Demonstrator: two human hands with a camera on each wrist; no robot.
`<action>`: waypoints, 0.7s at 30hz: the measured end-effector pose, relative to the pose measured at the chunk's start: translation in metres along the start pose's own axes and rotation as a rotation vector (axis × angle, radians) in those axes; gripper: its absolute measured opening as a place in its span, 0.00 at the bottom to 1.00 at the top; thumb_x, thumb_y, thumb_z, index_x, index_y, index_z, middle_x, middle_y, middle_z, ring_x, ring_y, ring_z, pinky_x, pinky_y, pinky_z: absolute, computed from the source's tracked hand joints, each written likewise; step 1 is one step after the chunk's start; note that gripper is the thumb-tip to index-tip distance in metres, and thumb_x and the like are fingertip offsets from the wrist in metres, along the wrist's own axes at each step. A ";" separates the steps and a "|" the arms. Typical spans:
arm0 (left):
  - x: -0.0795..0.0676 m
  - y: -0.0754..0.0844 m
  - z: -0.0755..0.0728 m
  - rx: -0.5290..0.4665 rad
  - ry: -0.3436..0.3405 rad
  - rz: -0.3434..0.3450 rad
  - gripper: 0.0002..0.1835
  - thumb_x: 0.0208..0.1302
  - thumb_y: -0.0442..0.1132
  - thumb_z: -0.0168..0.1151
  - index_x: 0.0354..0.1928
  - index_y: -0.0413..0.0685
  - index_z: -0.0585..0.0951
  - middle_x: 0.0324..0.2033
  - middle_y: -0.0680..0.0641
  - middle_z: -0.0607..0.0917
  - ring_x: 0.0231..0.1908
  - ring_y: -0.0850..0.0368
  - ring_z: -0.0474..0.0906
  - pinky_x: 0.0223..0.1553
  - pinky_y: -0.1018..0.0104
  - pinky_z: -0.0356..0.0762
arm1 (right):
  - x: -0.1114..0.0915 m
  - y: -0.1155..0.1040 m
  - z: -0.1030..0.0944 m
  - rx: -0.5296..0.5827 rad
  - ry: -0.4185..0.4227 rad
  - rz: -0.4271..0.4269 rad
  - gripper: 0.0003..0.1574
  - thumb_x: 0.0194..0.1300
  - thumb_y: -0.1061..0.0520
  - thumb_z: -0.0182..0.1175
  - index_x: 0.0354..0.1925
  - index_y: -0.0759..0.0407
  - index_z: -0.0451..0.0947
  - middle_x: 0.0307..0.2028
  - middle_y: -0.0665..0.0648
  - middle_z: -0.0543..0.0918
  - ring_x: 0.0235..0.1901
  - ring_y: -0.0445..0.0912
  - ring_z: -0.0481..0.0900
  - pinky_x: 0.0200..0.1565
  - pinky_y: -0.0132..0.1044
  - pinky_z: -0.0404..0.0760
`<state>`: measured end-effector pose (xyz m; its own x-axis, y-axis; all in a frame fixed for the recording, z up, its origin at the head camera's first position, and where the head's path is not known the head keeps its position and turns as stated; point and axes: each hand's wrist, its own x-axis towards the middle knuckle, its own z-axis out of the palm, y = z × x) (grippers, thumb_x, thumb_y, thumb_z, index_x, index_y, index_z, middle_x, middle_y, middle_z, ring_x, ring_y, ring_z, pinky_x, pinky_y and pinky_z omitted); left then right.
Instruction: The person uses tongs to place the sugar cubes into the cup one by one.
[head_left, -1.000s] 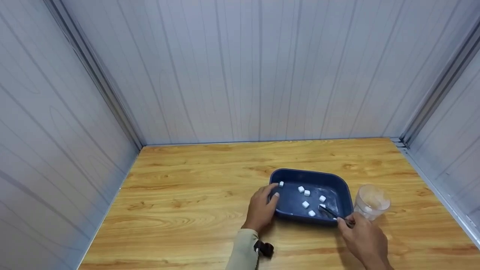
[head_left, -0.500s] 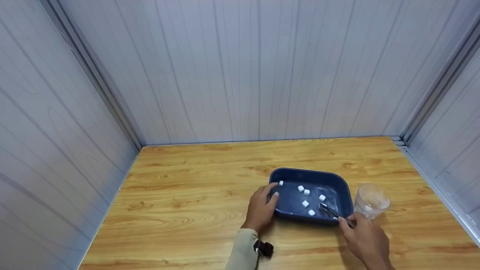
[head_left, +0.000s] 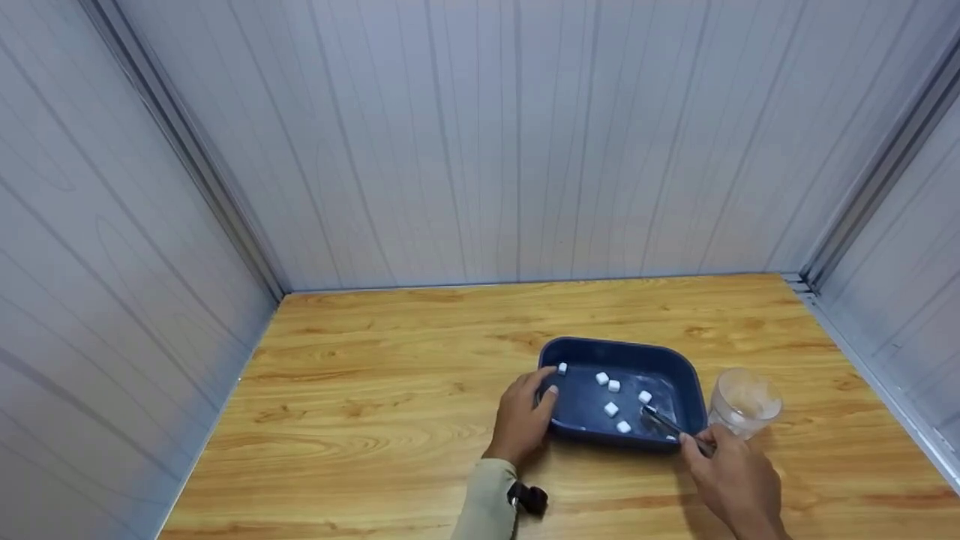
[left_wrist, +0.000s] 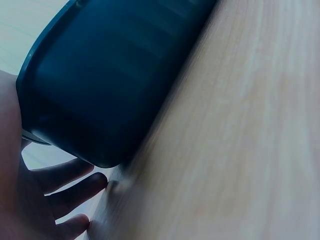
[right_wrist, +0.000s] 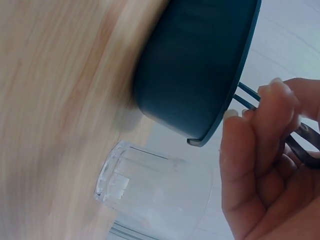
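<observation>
Head view: the right hand (head_left: 735, 476) pinches tweezers (head_left: 666, 421), tips beside a white cube (head_left: 645, 397) in the tray (head_left: 577, 405); uneven squeezing could flick it away. The left hand (head_left: 520, 416), fingers loosely spread, rests on the tray; too light, and it might slide into the cup (head_left: 742, 409).

1. We see the right hand (head_left: 735, 476) slightly farther right than 1 second ago.
2. The dark tweezers (head_left: 679, 430) have shifted with it, their tips now closer to a white cube (head_left: 645, 397) in the blue tray (head_left: 581, 401).
3. Where another cube showed clearly at those tips, we now make out only a pale patch.
</observation>
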<state>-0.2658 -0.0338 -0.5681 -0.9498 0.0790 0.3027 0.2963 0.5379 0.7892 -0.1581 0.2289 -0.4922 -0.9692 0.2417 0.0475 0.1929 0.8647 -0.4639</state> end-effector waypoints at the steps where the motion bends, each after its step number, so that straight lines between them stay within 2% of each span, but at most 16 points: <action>1: 0.000 0.000 0.000 -0.002 0.000 0.001 0.18 0.66 0.47 0.53 0.57 0.62 0.76 0.51 0.61 0.76 0.55 0.62 0.69 0.56 0.57 0.66 | 0.000 0.000 0.000 0.001 0.002 0.002 0.22 0.59 0.40 0.58 0.33 0.58 0.76 0.21 0.50 0.77 0.21 0.48 0.72 0.22 0.43 0.66; 12: 0.000 -0.001 0.001 0.005 -0.006 -0.020 0.18 0.65 0.47 0.54 0.57 0.63 0.76 0.52 0.61 0.75 0.55 0.62 0.68 0.57 0.58 0.64 | 0.000 -0.001 0.000 0.015 0.032 -0.017 0.19 0.58 0.42 0.60 0.31 0.56 0.77 0.21 0.50 0.78 0.21 0.48 0.73 0.22 0.44 0.66; 21: 0.000 -0.003 0.002 0.012 -0.008 0.006 0.18 0.66 0.47 0.53 0.58 0.62 0.75 0.50 0.61 0.76 0.54 0.63 0.69 0.55 0.60 0.66 | 0.001 -0.001 0.000 0.034 0.118 -0.081 0.16 0.56 0.43 0.62 0.28 0.54 0.77 0.21 0.51 0.79 0.22 0.51 0.76 0.21 0.46 0.68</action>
<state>-0.2672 -0.0340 -0.5711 -0.9487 0.0890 0.3033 0.3011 0.5473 0.7809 -0.1594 0.2287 -0.4917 -0.9562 0.2237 0.1890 0.1075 0.8684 -0.4841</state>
